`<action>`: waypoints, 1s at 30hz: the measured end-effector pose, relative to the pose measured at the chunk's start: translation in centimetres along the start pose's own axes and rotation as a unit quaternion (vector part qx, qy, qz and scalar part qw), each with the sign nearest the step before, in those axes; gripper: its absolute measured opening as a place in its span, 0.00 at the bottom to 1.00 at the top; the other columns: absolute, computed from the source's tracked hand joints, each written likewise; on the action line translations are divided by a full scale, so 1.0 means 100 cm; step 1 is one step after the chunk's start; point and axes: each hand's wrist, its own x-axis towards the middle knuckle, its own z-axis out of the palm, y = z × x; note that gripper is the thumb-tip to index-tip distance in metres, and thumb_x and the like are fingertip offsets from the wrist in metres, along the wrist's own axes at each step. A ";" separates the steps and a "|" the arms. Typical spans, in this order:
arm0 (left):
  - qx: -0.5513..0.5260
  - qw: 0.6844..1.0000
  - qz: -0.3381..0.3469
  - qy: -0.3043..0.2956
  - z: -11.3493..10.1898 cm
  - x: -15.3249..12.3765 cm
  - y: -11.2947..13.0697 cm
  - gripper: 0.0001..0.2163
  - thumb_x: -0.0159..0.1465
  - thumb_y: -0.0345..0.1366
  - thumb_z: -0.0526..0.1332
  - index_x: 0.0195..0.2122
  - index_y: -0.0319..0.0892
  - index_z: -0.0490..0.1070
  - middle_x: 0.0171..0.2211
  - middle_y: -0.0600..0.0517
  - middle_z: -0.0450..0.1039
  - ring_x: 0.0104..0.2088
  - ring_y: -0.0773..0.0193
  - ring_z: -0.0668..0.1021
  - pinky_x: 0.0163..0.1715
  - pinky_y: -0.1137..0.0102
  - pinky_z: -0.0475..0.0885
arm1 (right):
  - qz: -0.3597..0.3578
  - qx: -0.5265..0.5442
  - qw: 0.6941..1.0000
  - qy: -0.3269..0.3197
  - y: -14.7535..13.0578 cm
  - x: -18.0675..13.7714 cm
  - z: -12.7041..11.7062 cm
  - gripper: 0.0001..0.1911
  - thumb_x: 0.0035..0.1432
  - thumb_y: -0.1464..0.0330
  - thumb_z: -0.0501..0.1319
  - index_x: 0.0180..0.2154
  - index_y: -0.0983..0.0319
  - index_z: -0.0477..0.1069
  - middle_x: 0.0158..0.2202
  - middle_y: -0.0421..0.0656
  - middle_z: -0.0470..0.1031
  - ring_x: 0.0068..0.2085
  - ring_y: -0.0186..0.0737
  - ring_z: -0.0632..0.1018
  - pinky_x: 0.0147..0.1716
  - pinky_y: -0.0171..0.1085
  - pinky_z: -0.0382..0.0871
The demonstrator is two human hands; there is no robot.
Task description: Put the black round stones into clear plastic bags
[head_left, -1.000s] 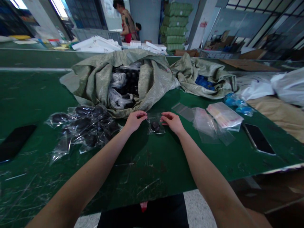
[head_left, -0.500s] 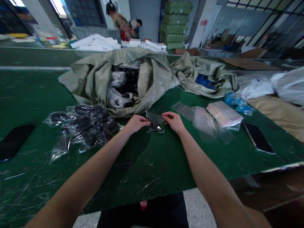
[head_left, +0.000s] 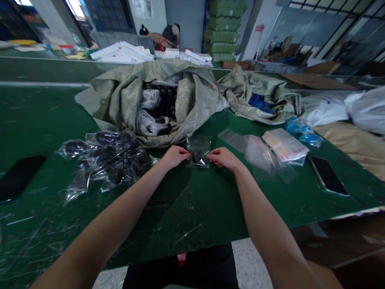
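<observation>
A clear plastic bag [head_left: 199, 144] with a small dark item [head_left: 197, 157] inside lies on the green table [head_left: 180, 224], between my hands. My left hand [head_left: 177, 156] pinches the bag's left edge between thumb and fingers. On the other side, my right hand [head_left: 221, 157] pinches its right edge, with the remaining fingers curled. Left of my hands is a heap of filled clear bags [head_left: 111, 156] with dark rounded items in them. Flat clear bags [head_left: 260, 154] lie to the right, beside a stack of bags with reddish print [head_left: 285, 145].
Behind my hands stands a large open woven sack [head_left: 195, 100] of black items; a smaller sack [head_left: 270, 90] holds something blue. Phones lie at the left [head_left: 21, 176] and right [head_left: 327, 174]. Blue wrapped items [head_left: 303, 130] sit at the right. Two people [head_left: 164, 38] are in the background.
My right hand has come down onto the bag's right edge and now pinches it. The bag's top lies flatter and wider. One person in the background has bent lower.
</observation>
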 end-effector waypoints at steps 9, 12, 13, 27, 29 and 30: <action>-0.016 1.000 -0.002 -0.002 0.001 0.000 -0.001 0.11 0.53 0.43 0.64 0.25 0.39 0.79 0.19 0.54 0.72 0.20 0.69 0.67 0.21 0.72 0.57 | -0.014 0.043 0.999 -0.013 -0.004 -0.002 0.007 0.07 0.47 0.66 0.68 0.28 0.64 0.76 0.21 0.39 0.72 0.17 0.25 0.64 0.12 0.26 0.53; -0.009 1.000 0.003 -0.006 0.001 0.001 -0.003 0.12 0.53 0.43 0.64 0.26 0.39 0.79 0.19 0.54 0.72 0.20 0.69 0.67 0.22 0.72 0.56 | -0.017 0.030 0.999 -0.015 -0.004 -0.002 0.007 0.07 0.49 0.66 0.67 0.26 0.64 0.75 0.19 0.38 0.70 0.17 0.25 0.63 0.11 0.26 0.53; -0.006 1.000 0.003 -0.006 0.001 0.001 -0.003 0.12 0.54 0.43 0.64 0.26 0.39 0.79 0.19 0.54 0.72 0.20 0.69 0.67 0.22 0.72 0.56 | -0.019 0.026 0.999 -0.015 -0.004 -0.002 0.008 0.08 0.50 0.65 0.67 0.26 0.64 0.74 0.19 0.38 0.70 0.16 0.25 0.63 0.11 0.27 0.53; 0.008 1.000 0.001 -0.007 -0.001 -0.002 0.003 0.11 0.55 0.42 0.63 0.26 0.39 0.79 0.20 0.53 0.72 0.21 0.68 0.67 0.23 0.71 0.57 | -0.027 -0.034 0.999 0.020 -0.001 0.002 0.012 0.08 0.52 0.65 0.63 0.26 0.63 0.73 0.19 0.38 0.69 0.16 0.26 0.64 0.12 0.28 0.53; 0.005 1.000 0.003 -0.009 -0.001 -0.001 0.002 0.11 0.55 0.43 0.63 0.26 0.39 0.79 0.20 0.53 0.71 0.21 0.68 0.67 0.23 0.71 0.57 | -0.032 -0.045 0.998 0.020 -0.001 0.002 0.012 0.08 0.52 0.65 0.63 0.27 0.63 0.74 0.19 0.38 0.69 0.16 0.27 0.64 0.13 0.28 0.53; 0.007 1.000 0.003 -0.010 -0.001 -0.001 0.002 0.11 0.55 0.43 0.63 0.26 0.39 0.79 0.20 0.53 0.72 0.21 0.68 0.67 0.23 0.71 0.57 | -0.036 -0.056 0.998 0.020 -0.001 0.002 0.012 0.08 0.53 0.64 0.63 0.27 0.63 0.74 0.19 0.38 0.68 0.16 0.27 0.64 0.13 0.28 0.54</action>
